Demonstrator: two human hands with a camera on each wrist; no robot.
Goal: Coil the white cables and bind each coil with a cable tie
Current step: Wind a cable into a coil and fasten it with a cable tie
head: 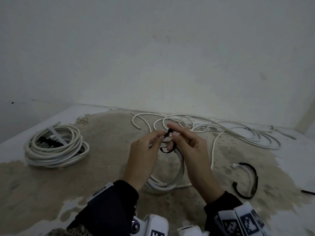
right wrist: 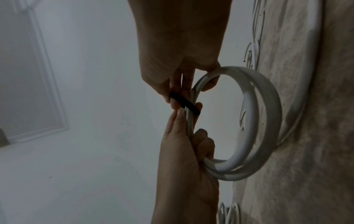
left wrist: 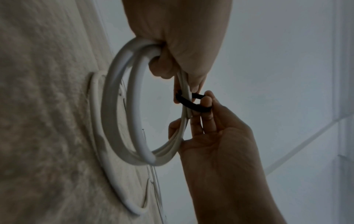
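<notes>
White coil held up between both hands, left hand and right hand pinching black cable tie looped round it; next, likely thread tail and cinch.

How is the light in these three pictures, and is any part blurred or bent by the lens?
Head view: dim, even light, no glare; the floor edge bows from the wide lens; hands and tie fairly sharp. Left wrist view: dark, the near hand soft, the coil clear, the floor grainy. Right wrist view: dark too, both hands in shade, the tie a black smear.
</notes>
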